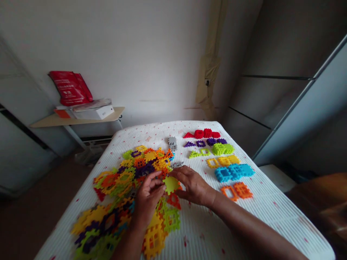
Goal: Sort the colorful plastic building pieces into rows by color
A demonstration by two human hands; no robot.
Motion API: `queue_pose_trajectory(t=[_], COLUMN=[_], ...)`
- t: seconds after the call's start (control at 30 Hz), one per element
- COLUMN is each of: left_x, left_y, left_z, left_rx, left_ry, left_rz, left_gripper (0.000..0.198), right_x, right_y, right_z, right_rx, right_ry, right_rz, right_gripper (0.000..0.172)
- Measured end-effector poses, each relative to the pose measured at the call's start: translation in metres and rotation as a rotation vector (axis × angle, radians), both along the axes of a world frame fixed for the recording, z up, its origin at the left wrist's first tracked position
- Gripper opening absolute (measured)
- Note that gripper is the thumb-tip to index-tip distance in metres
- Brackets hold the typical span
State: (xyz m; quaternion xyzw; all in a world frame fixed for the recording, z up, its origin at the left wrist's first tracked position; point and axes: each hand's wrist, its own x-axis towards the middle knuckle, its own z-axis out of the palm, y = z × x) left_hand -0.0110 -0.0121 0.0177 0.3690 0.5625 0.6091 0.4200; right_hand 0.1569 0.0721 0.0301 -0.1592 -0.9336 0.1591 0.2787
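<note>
The green block [170, 185] sits between the two hands, just above the white bed [214, 227]. The right hand [193, 186] pinches it from the right side, with its fingers over the top and its thumb below. The left hand [148, 195] is up close on the other side, with its fingers bent toward the block, but it is too blurry to tell if they touch it. The hands are close together, with the block in the middle. A big heap [130, 169] of mixed blocks lies just past the left hand, and a second heap [103, 224] lies near the bed's edge, under the left arm. A red block [174, 201] lies just below the green one. Gray blocks [172, 143] lie past the big heap. To the right, blocks lie in neat groups by color: red blocks [202, 134], purple blocks [206, 142], bright green blocks [222, 148], yellow blocks [222, 161], blue blocks [233, 172] and orange blocks [237, 191]. Far off to the left, a shelf [54, 122] holds a red bag [71, 88] and a white box [94, 112].
</note>
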Motion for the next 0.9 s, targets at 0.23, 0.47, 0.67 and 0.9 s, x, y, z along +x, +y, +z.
queue_pose_trajectory(t=[0.23, 0.47, 0.67, 0.9], left_x=[-0.002, 0.000, -0.001, -0.004], left_y=[0.002, 0.002, 0.003, 0.002], left_z=[-0.004, -0.005, -0.008, -0.017], left_rx=[-0.021, -0.016, -0.030, -0.012], left_ry=[0.040, 0.016, -0.012, -0.012], left_rz=[0.012, 0.047, 0.038, 0.008], left_gripper=[0.054, 0.046, 0.037, 0.029], right_x=[0.000, 0.001, -0.004, -0.012], right_y=[0.000, -0.006, -0.014, -0.023], right_z=[0.003, -0.001, 0.006, 0.005], right_rx=[0.025, -0.128, -0.089, 0.039], right_ry=[-0.012, 0.104, 0.081, -0.007], right_rz=[-0.034, -0.178, -0.205, -0.263], right_gripper=[0.056, 0.039, 0.031, 0.039])
